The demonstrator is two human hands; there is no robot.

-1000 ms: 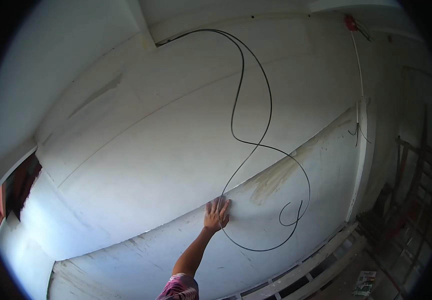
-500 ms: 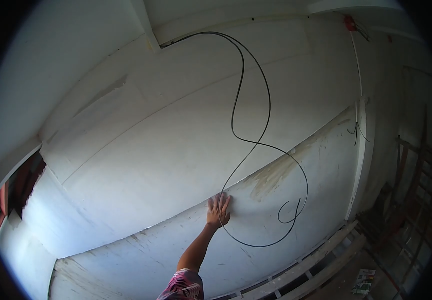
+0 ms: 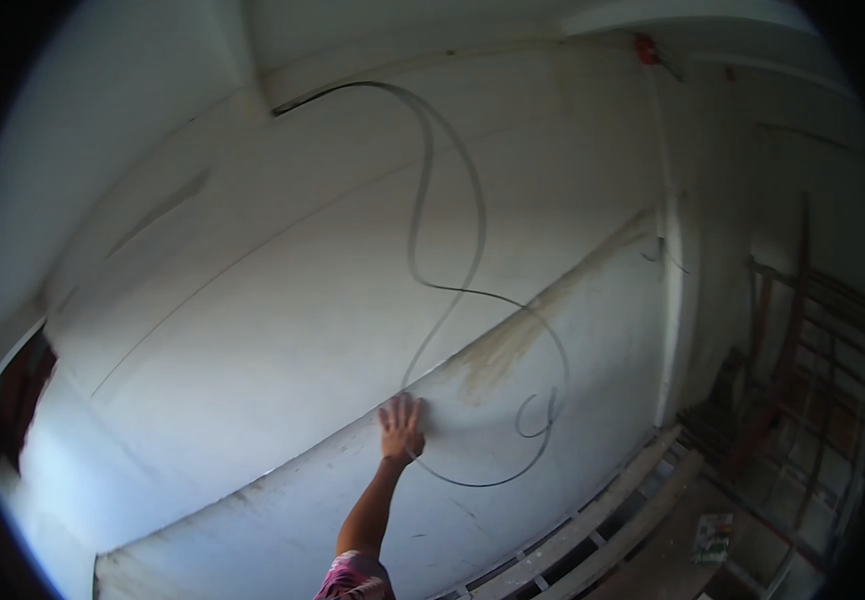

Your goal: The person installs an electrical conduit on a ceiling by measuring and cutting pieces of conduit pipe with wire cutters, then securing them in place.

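My left hand (image 3: 401, 428) lies flat, fingers spread, on the pale lower wall panel (image 3: 303, 520), just below its sloping top edge. A thin dark cable (image 3: 480, 215) hangs in long loops in front of the wall from an opening at the upper left. One loop runs close beside my left hand; whether they touch is unclear. Brown smears (image 3: 498, 355) mark the panel to the right of the hand. My right hand is out of view.
Long boards (image 3: 593, 525) run along the wall's foot at lower right. A printed packet or paper (image 3: 714, 537) lies near them. Metal frames (image 3: 823, 400) stand at the far right. A red box (image 3: 645, 48) with wires is high on the wall. A dark opening (image 3: 21, 395) shows at left.
The view has shifted, so the wall, cable and boards appear farther left. My left hand stays spread against the panel, near its upper edge. The picture is more blurred.
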